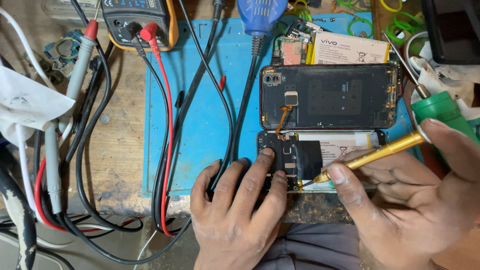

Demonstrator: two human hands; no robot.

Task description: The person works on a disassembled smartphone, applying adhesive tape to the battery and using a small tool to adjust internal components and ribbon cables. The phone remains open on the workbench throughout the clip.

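The right hand [400, 200] holds one gold screwdriver [372, 156] between thumb and fingers, its thin tip touching the lower edge of the opened phone [295, 160]. The left hand [235, 205] holds nothing; it lies flat with its fingers pressing on the phone's dark left part. This phone lies near the front edge of the blue mat [205, 115]; it shows a black board, a black shield and a white battery inside. Just behind it lies one black back cover [327, 97], joined to it by one thin orange ribbon cable [282, 117]. Behind the cover are one loose battery [350, 50] and one small circuit board [290, 50]. One yellow multimeter [140, 22] stands at the far side of the bench [117, 150], with one red lead [167, 125] and several black cables.
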